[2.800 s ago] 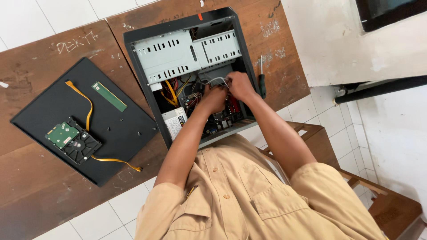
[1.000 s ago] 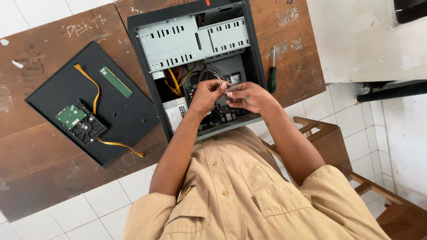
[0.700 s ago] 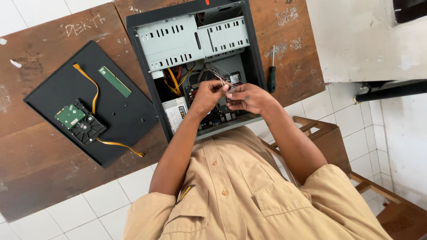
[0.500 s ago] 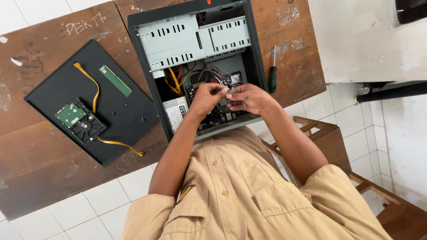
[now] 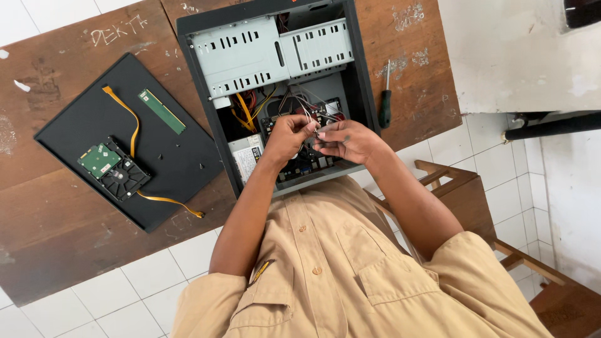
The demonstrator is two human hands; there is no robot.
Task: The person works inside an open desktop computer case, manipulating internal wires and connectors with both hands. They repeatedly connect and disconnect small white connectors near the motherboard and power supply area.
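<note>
An open black computer case (image 5: 275, 62) lies on its side on a worn wooden desk (image 5: 56, 231). My left hand (image 5: 287, 134) and my right hand (image 5: 347, 141) meet over the circuit board in the lower part of the case. Both pinch the ends of a bundle of thin wires (image 5: 311, 111) that runs up into the case. Between my fingertips there is a small connector, too small to make out. Yellow and red cables (image 5: 245, 112) lie just left of my left hand.
The case's black side panel (image 5: 181, 156) lies flat to the left and carries a hard drive (image 5: 113, 168), an orange ribbon cable (image 5: 125, 112), a green memory stick (image 5: 161, 111) and loose screws. A green-handled screwdriver (image 5: 384, 103) lies right of the case. A wooden chair (image 5: 463, 194) stands below the desk.
Both hands came up out of the case's lower part and met over the board with the thin wires between them. In the last second they barely moved.
</note>
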